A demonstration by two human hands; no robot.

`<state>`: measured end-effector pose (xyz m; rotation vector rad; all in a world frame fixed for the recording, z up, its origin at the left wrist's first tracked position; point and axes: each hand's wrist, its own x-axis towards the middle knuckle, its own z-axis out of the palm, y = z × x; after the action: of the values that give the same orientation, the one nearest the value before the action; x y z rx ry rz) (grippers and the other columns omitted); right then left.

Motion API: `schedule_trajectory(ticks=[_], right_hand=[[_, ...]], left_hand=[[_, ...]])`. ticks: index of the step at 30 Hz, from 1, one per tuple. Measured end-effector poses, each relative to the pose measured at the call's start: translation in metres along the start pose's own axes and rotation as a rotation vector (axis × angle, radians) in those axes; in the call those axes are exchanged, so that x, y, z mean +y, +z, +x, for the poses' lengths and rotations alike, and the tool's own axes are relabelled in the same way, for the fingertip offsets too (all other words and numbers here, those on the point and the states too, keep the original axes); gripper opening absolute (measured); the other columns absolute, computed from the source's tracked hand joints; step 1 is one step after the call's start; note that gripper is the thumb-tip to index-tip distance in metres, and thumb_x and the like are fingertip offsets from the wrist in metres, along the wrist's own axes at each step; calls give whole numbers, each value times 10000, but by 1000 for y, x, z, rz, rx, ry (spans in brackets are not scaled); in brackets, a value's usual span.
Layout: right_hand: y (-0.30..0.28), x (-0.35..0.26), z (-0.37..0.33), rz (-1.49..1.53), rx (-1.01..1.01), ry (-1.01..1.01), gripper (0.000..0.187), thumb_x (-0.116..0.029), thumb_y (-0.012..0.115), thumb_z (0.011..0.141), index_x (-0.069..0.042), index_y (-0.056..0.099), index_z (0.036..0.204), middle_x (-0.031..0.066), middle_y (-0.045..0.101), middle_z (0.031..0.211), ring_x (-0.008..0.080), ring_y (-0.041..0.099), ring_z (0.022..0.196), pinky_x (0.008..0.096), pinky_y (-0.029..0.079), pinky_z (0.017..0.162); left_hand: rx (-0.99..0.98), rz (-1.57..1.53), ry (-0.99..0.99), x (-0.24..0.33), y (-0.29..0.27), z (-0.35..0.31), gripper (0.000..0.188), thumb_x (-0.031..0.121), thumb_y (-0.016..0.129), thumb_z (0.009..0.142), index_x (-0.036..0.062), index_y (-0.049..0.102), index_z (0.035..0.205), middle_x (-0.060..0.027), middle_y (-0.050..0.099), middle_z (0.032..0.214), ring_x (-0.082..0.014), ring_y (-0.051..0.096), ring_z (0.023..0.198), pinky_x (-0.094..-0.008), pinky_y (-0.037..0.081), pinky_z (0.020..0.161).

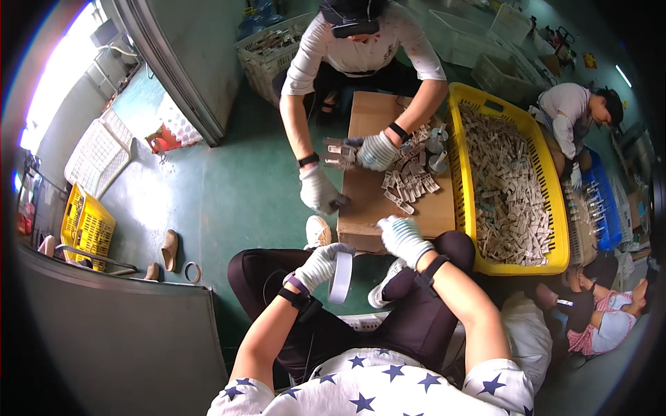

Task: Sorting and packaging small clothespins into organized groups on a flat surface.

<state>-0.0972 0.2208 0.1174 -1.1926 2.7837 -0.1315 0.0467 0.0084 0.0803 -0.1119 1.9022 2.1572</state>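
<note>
Gripping a roll of tape [340, 279], the left hand [321, 265] has its gloved fingers wrapped on its upper part. The roll is white and smooth, like a fat ring turned mostly sideways, and it is up in the air between the person's knees. The right hand [404, 241] wears a pale, stripy glove and is curled near the close edge of a brown cardboard box [431, 211]; I cannot tell if its fingers pinch anything. On top of the box lies a messy heap of pale clips [411, 179]. Just beside the box, on the right, a big yellow tub [522, 269] with slots in its sides is packed with lots more pale clips. Across the box, a co-worker's gloved hand [378, 152] holds a few pale pieces [340, 153]. Farther right is a blue tub [608, 215]; what is in it is too small to tell. Away to the left, a smaller yellow basket [90, 223] sits tilted. Behind the co-worker, a pale crate [263, 80] is full of little things.
</note>
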Motion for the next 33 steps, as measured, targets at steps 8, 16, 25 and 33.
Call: schedule_trajectory(ticks=[8, 16, 25, 33], right_hand=[[-11, 40, -12, 281, 527, 179, 288, -202, 686, 749, -79, 603, 996, 144, 615, 930, 316, 586, 933, 451, 471, 812], [-40, -32, -37, 1646, -150, -204, 416, -364, 571, 943, -17, 574, 1172, 48, 637, 964, 118, 580, 846, 277, 472, 755], [-105, -35, 1, 1908, -370, -92, 333, -261, 620, 907, -1, 594, 1113, 29, 622, 917, 102, 594, 789, 236, 482, 707], [-86, 10, 31, 2186, -242, -36, 327, -244, 625, 902, -10, 600, 1129, 22, 631, 935, 100, 600, 853, 230, 476, 766]], left_hand=[[22, -81, 63, 54, 36, -2, 349, -68, 642, 834, 43, 604, 1163, 26, 600, 898, -66, 559, 753, -228, 490, 690], [10, -496, -21, 96, 31, 10, 483, 69, 658, 825, -4, 525, 1284, -102, 619, 1145, -202, 551, 1139, -365, 456, 937], [224, -180, 35, 181, -13, 80, 294, 15, 605, 880, -29, 598, 1170, -150, 673, 1017, -226, 651, 948, -336, 530, 854], [55, 187, -77, 204, -14, 168, 822, -13, 628, 862, 132, 128, 1498, -183, 664, 1010, -220, 665, 900, -297, 533, 799]])
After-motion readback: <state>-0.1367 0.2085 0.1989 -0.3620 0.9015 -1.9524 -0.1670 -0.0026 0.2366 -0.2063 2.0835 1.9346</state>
